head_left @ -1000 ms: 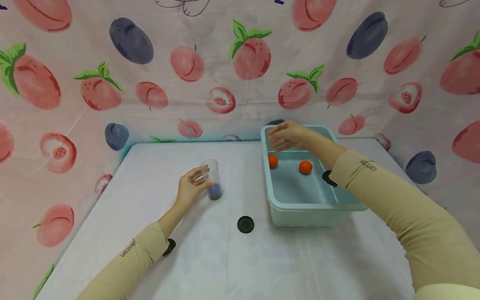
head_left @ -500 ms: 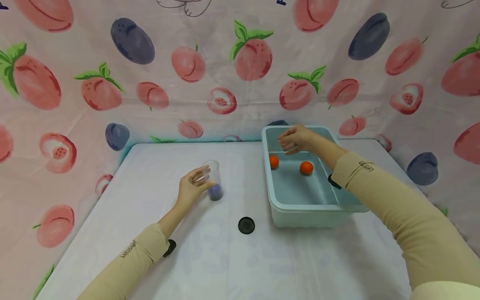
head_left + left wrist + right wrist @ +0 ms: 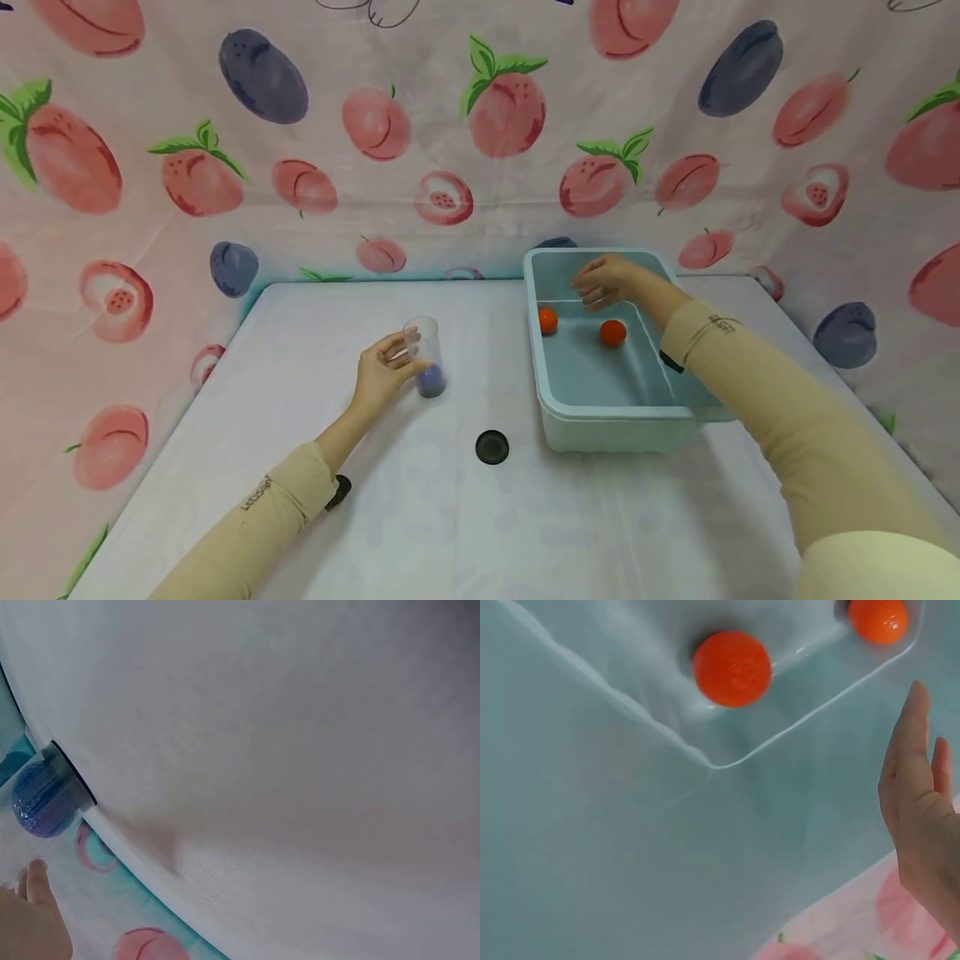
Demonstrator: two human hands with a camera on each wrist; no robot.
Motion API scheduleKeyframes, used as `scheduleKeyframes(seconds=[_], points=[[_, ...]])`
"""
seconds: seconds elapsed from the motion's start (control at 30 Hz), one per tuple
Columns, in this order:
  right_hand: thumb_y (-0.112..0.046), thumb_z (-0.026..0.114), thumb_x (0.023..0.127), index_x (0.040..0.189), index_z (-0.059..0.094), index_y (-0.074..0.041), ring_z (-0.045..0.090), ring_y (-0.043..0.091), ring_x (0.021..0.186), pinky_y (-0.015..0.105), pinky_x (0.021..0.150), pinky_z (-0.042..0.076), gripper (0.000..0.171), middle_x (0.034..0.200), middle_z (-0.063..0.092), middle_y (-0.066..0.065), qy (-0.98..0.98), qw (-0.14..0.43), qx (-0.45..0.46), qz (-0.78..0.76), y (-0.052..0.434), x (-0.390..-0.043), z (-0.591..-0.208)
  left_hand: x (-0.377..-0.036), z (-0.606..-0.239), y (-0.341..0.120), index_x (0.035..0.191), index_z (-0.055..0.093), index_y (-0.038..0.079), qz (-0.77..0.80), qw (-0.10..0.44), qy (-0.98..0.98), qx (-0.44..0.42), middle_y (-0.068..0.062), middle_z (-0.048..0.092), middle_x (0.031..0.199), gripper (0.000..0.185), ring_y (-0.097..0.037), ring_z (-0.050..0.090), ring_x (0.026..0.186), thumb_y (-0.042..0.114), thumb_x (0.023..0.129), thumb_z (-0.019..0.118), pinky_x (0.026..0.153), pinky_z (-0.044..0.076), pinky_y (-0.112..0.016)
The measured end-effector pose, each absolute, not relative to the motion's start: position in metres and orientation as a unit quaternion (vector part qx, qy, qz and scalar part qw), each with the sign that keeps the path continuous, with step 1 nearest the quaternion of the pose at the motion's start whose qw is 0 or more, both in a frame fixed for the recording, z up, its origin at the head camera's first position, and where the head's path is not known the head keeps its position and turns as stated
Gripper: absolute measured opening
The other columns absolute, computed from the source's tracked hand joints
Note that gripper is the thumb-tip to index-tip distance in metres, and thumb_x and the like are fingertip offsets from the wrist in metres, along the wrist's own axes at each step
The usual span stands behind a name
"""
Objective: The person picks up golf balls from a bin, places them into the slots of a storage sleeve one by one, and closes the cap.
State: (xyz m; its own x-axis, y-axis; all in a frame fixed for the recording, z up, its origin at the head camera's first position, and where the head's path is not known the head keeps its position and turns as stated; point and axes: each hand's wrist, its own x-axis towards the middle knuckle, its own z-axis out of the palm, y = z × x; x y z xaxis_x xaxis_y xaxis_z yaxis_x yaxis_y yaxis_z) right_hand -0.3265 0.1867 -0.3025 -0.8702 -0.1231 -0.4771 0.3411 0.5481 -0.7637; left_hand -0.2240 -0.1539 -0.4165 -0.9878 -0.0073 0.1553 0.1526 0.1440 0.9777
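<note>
Pale cloth (image 3: 502, 242), printed with red and blue fruit and green leaves, hangs behind and at the sides of a white counter (image 3: 420, 525). Left of the middle, the left hand (image 3: 377, 377) grips a clear cup (image 3: 422, 333), its thumb across the near side and its fingers curled behind, partly visible through the wall. That cup is about upright, with a blue ball (image 3: 430, 380) at its bottom.

To the right stands a pale green bin (image 3: 637, 413) with a rounded rim. Two orange balls lie on the bin's floor: one (image 3: 548, 322) beside the left wall, partly hidden by the rim, the other (image 3: 612, 333) nearer the middle, the two apart. Above the bin's far part hangs the right hand (image 3: 606, 282), fingers loosely extended and clear of both balls; how far below the rim it reaches, I cannot tell.

Between cup and bin, closer to the viewer, a round black disc (image 3: 492, 447) sits on the counter. Both arms wear beige sleeves (image 3: 262, 504) with dark lettering near the cuffs, and a small black object (image 3: 339, 492) shows at the left cuff.
</note>
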Motion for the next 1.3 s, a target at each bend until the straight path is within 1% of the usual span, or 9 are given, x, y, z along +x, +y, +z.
scheduleKeyframes(seconds=[0.13,0.37,0.47,0.57,0.83,0.9,1.07,1.2,1.3], points=[[-0.016,0.051,0.097,0.135,0.038,0.007,0.053,0.037,0.113,0.046,0.103,0.046,0.046,0.132,0.044,0.030,0.851,0.258,0.076,-0.451,0.192,-0.332,-0.305,-0.225,-0.417,-0.154,0.127,0.052,-0.007,-0.658,0.059,-0.749,-0.053,-0.027,0.054,0.129,0.055,-0.040,0.056,0.117,-0.005,0.076,0.073,0.084,0.053,-0.013],[-0.013,0.053,0.095,0.138,0.032,0.010,0.061,0.024,0.083,0.042,0.098,0.051,0.053,0.092,0.057,0.014,0.848,0.270,0.085,-0.448,0.205,-0.331,-0.308,-0.226,-0.419,-0.153,0.124,0.055,-0.005,-0.661,0.058,-0.747,-0.041,-0.025,0.056,0.128,0.052,-0.038,0.058,0.115,-0.006,0.075,0.073,0.083,0.054,-0.014],[-0.014,0.054,0.094,0.138,0.033,0.009,0.060,0.020,0.077,0.040,0.094,0.054,0.054,0.085,0.056,0.010,0.851,0.268,0.094,-0.442,0.210,-0.331,-0.312,-0.226,-0.420,-0.153,0.124,0.055,-0.006,-0.660,0.056,-0.748,-0.039,-0.024,0.057,0.127,0.052,-0.037,0.058,0.115,-0.006,0.075,0.073,0.083,0.054,-0.014],[-0.014,0.055,0.094,0.136,0.036,0.008,0.058,0.021,0.080,0.041,0.095,0.053,0.051,0.088,0.054,0.012,0.855,0.260,0.105,-0.436,0.214,-0.332,-0.318,-0.226,-0.419,-0.152,0.124,0.055,-0.006,-0.660,0.057,-0.748,-0.041,-0.025,0.056,0.127,0.052,-0.038,0.058,0.115,-0.007,0.075,0.073,0.083,0.054,-0.014],[-0.014,0.053,0.095,0.133,0.036,0.010,0.052,0.037,0.107,0.046,0.101,0.048,0.049,0.115,0.046,0.026,0.872,0.245,0.114,-0.408,0.216,-0.333,-0.330,-0.226,-0.418,-0.154,0.125,0.055,-0.005,-0.652,0.059,-0.755,-0.033,-0.025,0.058,0.126,0.053,-0.037,0.058,0.114,-0.005,0.075,0.074,0.083,0.054,-0.013],[-0.013,0.053,0.094,0.128,0.039,0.010,0.051,0.038,0.109,0.047,0.101,0.048,0.043,0.116,0.046,0.026,0.877,0.241,0.120,-0.399,0.217,-0.334,-0.333,-0.226,-0.417,-0.154,0.125,0.055,-0.005,-0.651,0.058,-0.756,-0.030,-0.025,0.058,0.126,0.053,-0.037,0.058,0.114,-0.005,0.075,0.074,0.083,0.054,-0.014],[-0.010,0.055,0.092,0.116,0.042,0.006,0.051,0.037,0.106,0.047,0.098,0.050,0.031,0.103,0.048,0.020,0.887,0.229,0.148,-0.373,0.219,-0.338,-0.342,-0.226,-0.418,-0.154,0.125,0.055,-0.005,-0.656,0.054,-0.752,-0.031,-0.024,0.057,0.128,0.053,-0.037,0.058,0.116,-0.006,0.075,0.073,0.084,0.054,-0.015],[-0.010,0.055,0.091,0.119,0.039,0.008,0.051,0.037,0.102,0.047,0.096,0.051,0.036,0.099,0.047,0.019,0.890,0.230,0.148,-0.364,0.223,-0.343,-0.350,-0.226,-0.419,-0.154,0.125,0.055,-0.005,-0.659,0.052,-0.750,-0.030,-0.023,0.057,0.128,0.053,-0.036,0.057,0.116,-0.006,0.075,0.073,0.085,0.054,-0.016],[-0.010,0.055,0.091,0.125,0.037,0.011,0.050,0.039,0.104,0.047,0.096,0.051,0.044,0.103,0.046,0.022,0.890,0.232,0.148,-0.364,0.225,-0.344,-0.355,-0.226,-0.419,-0.153,0.125,0.054,-0.006,-0.663,0.053,-0.746,-0.034,-0.023,0.057,0.128,0.053,-0.036,0.057,0.117,-0.006,0.075,0.073,0.086,0.053,-0.016]])
